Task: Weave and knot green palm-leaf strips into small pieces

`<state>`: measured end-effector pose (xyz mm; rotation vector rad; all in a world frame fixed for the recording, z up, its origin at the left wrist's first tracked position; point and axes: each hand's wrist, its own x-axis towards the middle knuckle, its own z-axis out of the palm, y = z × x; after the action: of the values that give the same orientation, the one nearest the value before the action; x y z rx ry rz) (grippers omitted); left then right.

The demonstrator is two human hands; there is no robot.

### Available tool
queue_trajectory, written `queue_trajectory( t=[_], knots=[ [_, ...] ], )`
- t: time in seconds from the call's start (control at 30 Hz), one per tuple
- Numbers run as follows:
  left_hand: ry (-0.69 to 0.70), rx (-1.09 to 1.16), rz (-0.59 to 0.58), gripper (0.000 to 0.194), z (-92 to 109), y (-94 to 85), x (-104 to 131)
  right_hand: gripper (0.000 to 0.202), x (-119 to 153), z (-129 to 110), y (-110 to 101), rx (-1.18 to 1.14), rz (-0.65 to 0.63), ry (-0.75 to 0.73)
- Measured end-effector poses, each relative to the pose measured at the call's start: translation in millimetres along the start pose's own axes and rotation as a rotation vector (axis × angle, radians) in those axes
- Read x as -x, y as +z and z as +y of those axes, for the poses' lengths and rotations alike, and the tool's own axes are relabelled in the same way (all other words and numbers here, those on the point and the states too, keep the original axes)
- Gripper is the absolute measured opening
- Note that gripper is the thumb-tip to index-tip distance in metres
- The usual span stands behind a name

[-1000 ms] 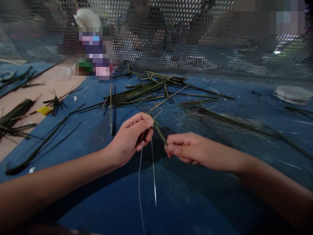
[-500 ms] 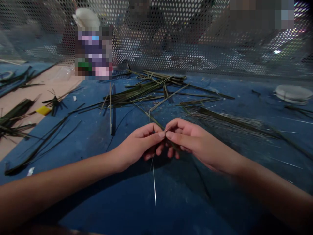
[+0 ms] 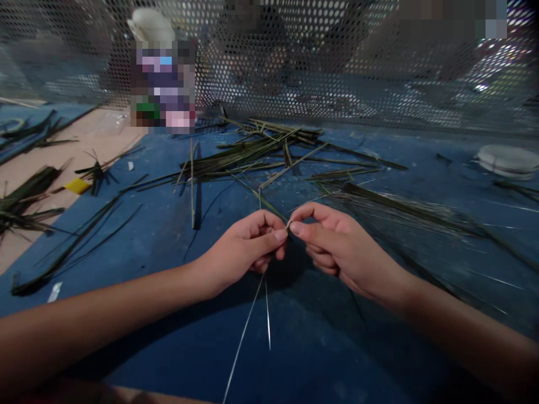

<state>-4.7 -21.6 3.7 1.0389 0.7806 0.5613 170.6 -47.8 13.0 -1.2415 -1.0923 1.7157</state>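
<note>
My left hand (image 3: 261, 241) is closed near the middle, pinching a thin green leaf strip (image 3: 273, 209) between thumb and index finger. Fingertips of my right hand (image 3: 332, 235) pinch the same small spot of the strip, just right of the left thumb. The strip runs up and left from the fingers. Two thin shiny strands (image 3: 268, 320) hang below my left hand. What lies inside the curled fingers is hidden. Beyond the hands, a pile of long green leaf strips (image 3: 248, 151) rests on the blue table (image 3: 168, 348).
A perforated metal screen (image 3: 337, 73) stands behind the table. White round lids (image 3: 507, 160) lie at the right, near a dark leaf bundle (image 3: 404, 207) with fine clear strands. At the left are more leaf pieces (image 3: 33, 191), a yellow piece (image 3: 77, 186) and a blurred-out doll-like figure (image 3: 154, 28).
My right hand's lower fingers have curled in and moved a little right of my left hand. A second shiny strand now shows below, slanting down to the left.
</note>
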Motion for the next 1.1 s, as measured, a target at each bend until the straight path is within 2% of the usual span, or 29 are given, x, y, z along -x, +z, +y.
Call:
queue_trajectory(
  t=[0.2, 0.5, 0.8, 0.97, 1.1],
  knots=[
    [0.054, -0.046, 0.001, 0.025, 1, -1.5, -1, 0.013, 0, 6, 2, -0.025, -0.003, -0.033],
    [0.08, -0.029, -0.032, 0.026, 1, -3.1, 0, 0.017, 0, 3, 0, -0.094, -0.034, 0.08],
    [-0.049, 0.057, -0.052, 0.016, 6, -6.0, -1, 0.018, -1, 3, -5, -0.084, -0.061, 0.019],
    [-0.062, 0.075, -0.073, 0.012, 3, -6.8, -2, 0.009, -2, 2, -11, -0.133, -0.107, 0.052],
    [-0.062, 0.061, -0.079, 0.012, 2, -8.1, -4, 0.009, -3, 4, -13, -0.054, -0.102, -0.011]
  ],
)
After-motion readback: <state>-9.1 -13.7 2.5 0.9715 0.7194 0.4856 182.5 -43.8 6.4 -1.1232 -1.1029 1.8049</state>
